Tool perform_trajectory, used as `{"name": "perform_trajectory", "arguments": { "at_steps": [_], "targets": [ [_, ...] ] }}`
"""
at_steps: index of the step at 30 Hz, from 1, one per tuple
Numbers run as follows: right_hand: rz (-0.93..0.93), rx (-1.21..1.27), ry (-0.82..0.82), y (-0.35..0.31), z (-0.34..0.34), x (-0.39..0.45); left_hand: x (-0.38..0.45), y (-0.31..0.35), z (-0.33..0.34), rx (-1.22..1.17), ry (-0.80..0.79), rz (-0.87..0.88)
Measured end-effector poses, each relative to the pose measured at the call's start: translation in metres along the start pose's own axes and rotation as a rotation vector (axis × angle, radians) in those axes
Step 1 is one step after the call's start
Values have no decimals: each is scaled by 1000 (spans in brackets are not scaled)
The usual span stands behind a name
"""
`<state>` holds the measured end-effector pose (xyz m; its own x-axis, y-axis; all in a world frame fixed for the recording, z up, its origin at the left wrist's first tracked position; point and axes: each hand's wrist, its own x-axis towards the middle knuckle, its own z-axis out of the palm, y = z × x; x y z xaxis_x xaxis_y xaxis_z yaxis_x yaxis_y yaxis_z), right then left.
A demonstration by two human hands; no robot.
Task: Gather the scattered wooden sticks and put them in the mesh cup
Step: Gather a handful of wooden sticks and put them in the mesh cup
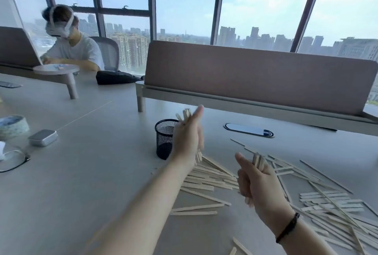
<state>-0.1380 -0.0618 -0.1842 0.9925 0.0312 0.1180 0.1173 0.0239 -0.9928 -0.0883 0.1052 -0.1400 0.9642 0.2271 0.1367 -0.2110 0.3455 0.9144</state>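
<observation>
Floor-to-ceiling windows (184,2) with a city skyline stand behind a pale grey bench (86,172) carrying a brown divider panel (255,78) along its far edge. Mesh cup (164,139), black, upright near the bench centre. Left hand (187,140) raised just in front of the cup, closed round a bundle of wooden sticks (185,114) that project above and below the fist. Right hand (253,179) closed on a second bundle (258,160), above the scattered sticks (212,175), which cover the bench from centre to the near right corner. Left half of the bench largely open; small metal tin (43,137) and tape roll (13,125) near the left edge. A seated person (71,46) wearing a headset occupies the far left.
</observation>
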Motion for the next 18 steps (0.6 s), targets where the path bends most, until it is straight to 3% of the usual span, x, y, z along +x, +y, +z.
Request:
{"name": "perform_trajectory", "arguments": {
  "at_steps": [2, 5, 13, 18],
  "targets": [
    [32, 112, -7, -7, 6, 5, 26, 34, -15, -120, 94, 13],
    [59, 255, -36, -12, 18, 13, 60, 62, -36, -106, 176, 30],
    [78, 362, -163, -17, 58, 29, 96, 35, -59, 139, 84, -69],
    [84, 315, -65, -31, 89, 58, 99, 37, -65, 254, 100, 66]
  ]
}}
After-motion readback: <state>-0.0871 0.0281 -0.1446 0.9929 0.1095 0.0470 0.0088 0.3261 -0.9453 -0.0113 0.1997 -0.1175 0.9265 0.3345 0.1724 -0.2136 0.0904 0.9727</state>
